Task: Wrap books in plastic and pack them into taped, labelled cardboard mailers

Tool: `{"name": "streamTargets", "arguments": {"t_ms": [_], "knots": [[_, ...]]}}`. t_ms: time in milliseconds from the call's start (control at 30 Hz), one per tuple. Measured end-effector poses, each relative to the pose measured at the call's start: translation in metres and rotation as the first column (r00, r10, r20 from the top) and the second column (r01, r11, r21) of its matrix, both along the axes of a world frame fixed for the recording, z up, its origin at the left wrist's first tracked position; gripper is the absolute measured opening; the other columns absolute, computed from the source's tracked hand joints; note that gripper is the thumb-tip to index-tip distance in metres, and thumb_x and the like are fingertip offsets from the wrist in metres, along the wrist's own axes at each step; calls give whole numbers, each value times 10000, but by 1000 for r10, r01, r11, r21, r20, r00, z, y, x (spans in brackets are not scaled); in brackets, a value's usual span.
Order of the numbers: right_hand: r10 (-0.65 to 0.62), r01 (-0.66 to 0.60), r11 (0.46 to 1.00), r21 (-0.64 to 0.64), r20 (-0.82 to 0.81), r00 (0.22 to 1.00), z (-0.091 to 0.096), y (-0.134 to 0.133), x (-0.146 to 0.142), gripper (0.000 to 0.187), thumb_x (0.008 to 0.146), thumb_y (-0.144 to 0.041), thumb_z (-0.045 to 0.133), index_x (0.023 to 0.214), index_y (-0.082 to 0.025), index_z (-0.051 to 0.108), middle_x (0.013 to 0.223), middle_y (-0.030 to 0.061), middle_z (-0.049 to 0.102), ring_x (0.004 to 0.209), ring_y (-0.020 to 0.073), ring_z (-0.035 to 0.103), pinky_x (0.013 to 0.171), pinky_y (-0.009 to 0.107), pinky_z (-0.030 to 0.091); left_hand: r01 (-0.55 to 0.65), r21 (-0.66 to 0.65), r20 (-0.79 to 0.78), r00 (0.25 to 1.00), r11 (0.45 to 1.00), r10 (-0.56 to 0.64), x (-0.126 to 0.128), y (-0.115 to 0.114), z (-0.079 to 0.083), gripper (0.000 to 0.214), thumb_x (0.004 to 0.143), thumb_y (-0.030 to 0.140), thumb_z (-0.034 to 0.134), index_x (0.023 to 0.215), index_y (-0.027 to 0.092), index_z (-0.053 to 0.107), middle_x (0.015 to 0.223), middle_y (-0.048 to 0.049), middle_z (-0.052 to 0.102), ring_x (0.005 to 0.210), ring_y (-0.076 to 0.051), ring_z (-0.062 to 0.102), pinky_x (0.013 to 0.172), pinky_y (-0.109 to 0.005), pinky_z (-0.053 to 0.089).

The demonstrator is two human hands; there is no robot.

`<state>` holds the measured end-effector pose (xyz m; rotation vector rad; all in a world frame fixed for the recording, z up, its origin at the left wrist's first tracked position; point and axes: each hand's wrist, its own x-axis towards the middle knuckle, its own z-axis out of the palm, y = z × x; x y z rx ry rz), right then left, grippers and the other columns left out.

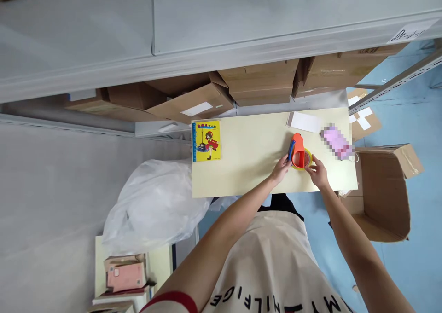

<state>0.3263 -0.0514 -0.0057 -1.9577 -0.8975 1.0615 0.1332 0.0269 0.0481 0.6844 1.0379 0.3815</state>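
Both clamp fingers on tape dispenser [299, 153]: left hand [281, 169] 8 o'clock, right hand [318, 172] 4; seems light, rigid; grab handle.

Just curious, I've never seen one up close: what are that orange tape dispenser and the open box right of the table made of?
The tape dispenser, gripped by the left hand and right hand, looks like moulded plastic: even bright orange, smooth, with a blue edge. The open box looks like plain brown cardboard, matt, with creased flaps.
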Motion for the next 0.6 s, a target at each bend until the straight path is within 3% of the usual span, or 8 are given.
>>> {"name": "streamTargets", "arguments": {"t_ms": [167,300,400,500,600], "knots": [[-12,11,999,-46,-9,1000,2,0,-2,875,681,-647,716,1406,-205,509,1361,164,564,855,239,680,806,465,602,-51,43,41,998,998,49,5,0,-1,604,803,302,689,1366,177,507,1345,-140,598,1235,-246,541,1056,-382,394],[-12,10,997,-73,-29,999,7,-1,-7,878,717,-649,672,1438,-196,459,1403,179,537,897,254,689,802,446,595,36,5,-21,999,999,-36,-1,1,3,488,819,309,670,1284,203,568,1353,-123,593,1245,-245,536,1060,-395,395],[-33,34,995,-93,11,999,12,-4,-11,875,738,-642,643,1435,-151,447,1374,220,536,944,279,683,804,445,588,84,-15,-93,992,996,-85,-13,0,6,536,804,346,689,1304,208,551,1445,-148,510,1308,-280,488,1069,-427,386],[-81,86,996,-30,140,987,22,-7,-14,769,805,-613,569,1413,-157,454,1338,227,533,1036,304,642,822,474,573,93,-42,-165,981,995,-99,-31,-2,7,639,777,388,718,1354,212,509,1488,-176,456,1340,-304,463,1065,-446,388],[-101,78,993,93,287,952,36,-10,-19,634,850,-549,535,1371,-193,476,1299,197,536,1091,301,596,856,494,552,78,-54,-230,969,996,-88,-55,-7,9,616,770,395,727,1321,197,537,1432,-182,517,1295,-295,515,1044,-431,406]]}}
